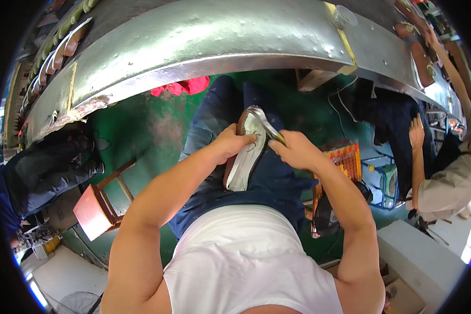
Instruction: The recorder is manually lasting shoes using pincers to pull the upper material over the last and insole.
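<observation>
A brown shoe lies on my lap with its pale whitish underside turned up, its brown edge showing along the left side. My left hand is closed round its left side, the thumb pressed onto the pale surface. In my closed right hand is a shiny metal hand tool with a curved head. That head rests against the upper end of the shoe; whether it has jaws, I cannot make out. A thin dark line, perhaps a thread, shows on the pale surface near my left thumb.
A metal-covered bench curves across ahead of my knees. Brown shoes stand on it at the right, others at the far left. A stool is on the left, a beaded seat on the right. Co-workers sit on both sides.
</observation>
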A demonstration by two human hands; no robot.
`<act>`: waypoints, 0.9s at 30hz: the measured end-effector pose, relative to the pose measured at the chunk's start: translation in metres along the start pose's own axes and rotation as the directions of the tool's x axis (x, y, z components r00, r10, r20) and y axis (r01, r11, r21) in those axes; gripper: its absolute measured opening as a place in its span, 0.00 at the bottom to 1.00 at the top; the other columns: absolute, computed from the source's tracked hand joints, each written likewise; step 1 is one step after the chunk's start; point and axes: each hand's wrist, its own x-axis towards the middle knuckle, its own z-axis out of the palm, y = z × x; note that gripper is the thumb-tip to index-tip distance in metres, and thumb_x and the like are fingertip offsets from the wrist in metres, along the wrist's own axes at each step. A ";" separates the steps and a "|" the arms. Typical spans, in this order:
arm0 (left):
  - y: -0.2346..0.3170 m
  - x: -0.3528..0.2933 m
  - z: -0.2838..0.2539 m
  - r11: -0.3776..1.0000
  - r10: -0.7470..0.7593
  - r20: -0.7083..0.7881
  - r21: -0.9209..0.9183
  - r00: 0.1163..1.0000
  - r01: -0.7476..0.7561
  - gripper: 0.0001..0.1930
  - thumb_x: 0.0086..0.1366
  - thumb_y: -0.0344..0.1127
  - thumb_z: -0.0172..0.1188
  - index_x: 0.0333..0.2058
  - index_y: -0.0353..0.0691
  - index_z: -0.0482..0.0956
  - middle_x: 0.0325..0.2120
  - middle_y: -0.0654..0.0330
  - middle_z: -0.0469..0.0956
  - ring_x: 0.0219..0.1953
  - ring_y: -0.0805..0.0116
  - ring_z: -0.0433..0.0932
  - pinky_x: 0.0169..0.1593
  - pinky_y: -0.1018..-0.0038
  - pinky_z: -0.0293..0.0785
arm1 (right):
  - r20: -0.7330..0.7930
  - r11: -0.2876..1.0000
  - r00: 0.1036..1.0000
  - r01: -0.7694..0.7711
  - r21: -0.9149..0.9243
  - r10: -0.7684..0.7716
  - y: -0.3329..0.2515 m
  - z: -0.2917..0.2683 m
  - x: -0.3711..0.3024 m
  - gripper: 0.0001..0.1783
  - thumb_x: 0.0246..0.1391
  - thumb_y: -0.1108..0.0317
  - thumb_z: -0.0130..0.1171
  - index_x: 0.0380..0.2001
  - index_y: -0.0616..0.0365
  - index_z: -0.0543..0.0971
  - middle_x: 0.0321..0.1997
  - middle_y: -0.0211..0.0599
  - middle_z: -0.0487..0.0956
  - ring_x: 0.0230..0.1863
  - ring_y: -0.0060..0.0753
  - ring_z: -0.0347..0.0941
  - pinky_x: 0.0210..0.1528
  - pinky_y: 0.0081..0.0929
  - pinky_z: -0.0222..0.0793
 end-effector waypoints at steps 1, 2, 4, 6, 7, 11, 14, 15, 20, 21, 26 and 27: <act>0.007 -0.005 -0.002 0.999 -0.010 0.055 -0.048 0.998 0.013 0.25 0.61 0.39 0.67 0.53 0.36 0.69 0.45 0.54 0.79 0.44 0.64 0.80 0.49 0.64 0.76 | 0.007 1.000 1.000 0.004 -0.003 -0.004 0.002 -0.003 -0.013 0.20 0.61 0.55 0.55 0.32 0.66 0.76 0.31 0.58 0.79 0.38 0.62 0.77 0.42 0.45 0.71; 0.018 -0.007 -0.010 0.989 -0.080 0.110 -0.115 0.991 0.093 0.25 0.62 0.38 0.66 0.54 0.34 0.69 0.45 0.51 0.79 0.47 0.60 0.80 0.52 0.61 0.76 | 0.094 0.998 0.994 -0.053 0.028 0.050 0.004 -0.006 -0.027 0.19 0.60 0.56 0.55 0.32 0.65 0.77 0.32 0.58 0.79 0.39 0.62 0.77 0.43 0.46 0.71; 0.033 -0.014 -0.016 0.979 -0.139 0.182 -0.122 0.973 0.162 0.25 0.63 0.37 0.66 0.55 0.38 0.69 0.46 0.53 0.79 0.47 0.60 0.80 0.51 0.58 0.77 | 0.207 0.988 0.978 0.037 -0.148 -0.006 0.000 -0.003 -0.050 0.16 0.58 0.59 0.57 0.38 0.63 0.78 0.33 0.56 0.80 0.39 0.60 0.77 0.45 0.47 0.71; 0.028 -0.010 -0.017 0.977 -0.149 0.215 -0.117 0.965 0.177 0.25 0.63 0.37 0.66 0.56 0.39 0.68 0.46 0.53 0.79 0.47 0.60 0.80 0.51 0.58 0.78 | 0.129 0.953 0.969 0.233 -0.192 -0.211 0.015 0.025 -0.060 0.19 0.56 0.65 0.58 0.46 0.67 0.76 0.36 0.54 0.80 0.37 0.60 0.77 0.44 0.44 0.73; 0.023 -0.008 -0.018 0.979 -0.135 0.227 -0.120 0.964 0.166 0.26 0.63 0.40 0.66 0.57 0.41 0.68 0.47 0.55 0.79 0.47 0.61 0.80 0.49 0.57 0.77 | 0.054 0.907 0.946 0.323 -0.271 -0.321 0.014 0.037 -0.060 0.22 0.56 0.65 0.58 0.49 0.69 0.74 0.37 0.54 0.80 0.37 0.60 0.78 0.45 0.44 0.74; 0.020 -0.011 -0.014 0.984 -0.106 0.206 -0.116 0.973 0.132 0.28 0.63 0.43 0.66 0.58 0.43 0.66 0.48 0.57 0.78 0.47 0.61 0.80 0.47 0.57 0.77 | 0.012 0.852 0.947 0.293 -0.434 -0.320 -0.006 0.050 -0.062 0.21 0.57 0.65 0.57 0.47 0.73 0.73 0.38 0.53 0.80 0.38 0.57 0.78 0.45 0.44 0.74; 0.026 -0.018 -0.011 0.981 -0.115 0.160 -0.137 0.980 0.138 0.26 0.63 0.37 0.65 0.57 0.38 0.67 0.48 0.53 0.78 0.47 0.59 0.80 0.50 0.57 0.78 | 0.033 0.834 0.981 0.179 -0.521 -0.189 -0.010 0.051 -0.059 0.15 0.56 0.65 0.58 0.42 0.65 0.75 0.35 0.49 0.79 0.36 0.53 0.78 0.41 0.44 0.74; 0.027 -0.017 -0.011 0.982 -0.111 0.161 -0.137 0.981 0.133 0.26 0.63 0.37 0.65 0.57 0.38 0.67 0.48 0.53 0.78 0.47 0.59 0.80 0.50 0.57 0.78 | -0.021 0.880 0.977 0.184 -0.437 -0.214 0.004 0.058 -0.054 0.13 0.56 0.64 0.58 0.40 0.63 0.75 0.35 0.47 0.79 0.36 0.53 0.78 0.41 0.44 0.74; 0.019 -0.016 -0.012 0.984 -0.097 0.131 -0.136 0.987 0.115 0.27 0.62 0.39 0.66 0.56 0.36 0.67 0.46 0.53 0.78 0.46 0.60 0.79 0.50 0.61 0.77 | -0.142 0.947 0.958 0.209 -0.244 -0.248 0.024 0.068 -0.068 0.12 0.57 0.62 0.59 0.39 0.58 0.75 0.35 0.47 0.80 0.36 0.54 0.78 0.40 0.46 0.73; 0.013 -0.014 -0.011 0.985 -0.098 0.129 -0.132 0.987 0.115 0.27 0.62 0.39 0.66 0.56 0.36 0.67 0.46 0.53 0.78 0.46 0.60 0.79 0.50 0.61 0.77 | -0.077 0.964 0.985 0.135 -0.228 -0.156 0.025 0.067 -0.078 0.12 0.57 0.62 0.59 0.39 0.59 0.75 0.36 0.48 0.80 0.38 0.55 0.78 0.41 0.46 0.73; -0.028 -0.035 0.004 0.940 0.342 0.098 -0.039 0.935 -0.340 0.40 0.61 0.32 0.66 0.67 0.38 0.52 0.59 0.52 0.67 0.61 0.64 0.67 0.64 0.67 0.63 | 0.056 0.987 0.992 -0.107 -0.120 0.114 0.030 0.054 -0.077 0.13 0.58 0.62 0.58 0.38 0.61 0.74 0.37 0.52 0.81 0.42 0.56 0.78 0.43 0.48 0.72; -0.034 -0.041 0.005 0.923 0.355 0.124 -0.203 0.927 -0.326 0.42 0.61 0.30 0.65 0.69 0.39 0.50 0.62 0.52 0.63 0.64 0.64 0.63 0.66 0.68 0.60 | 0.007 0.984 0.999 -0.046 -0.170 0.048 0.027 0.056 -0.083 0.11 0.58 0.64 0.57 0.37 0.62 0.74 0.36 0.52 0.80 0.41 0.54 0.78 0.42 0.46 0.73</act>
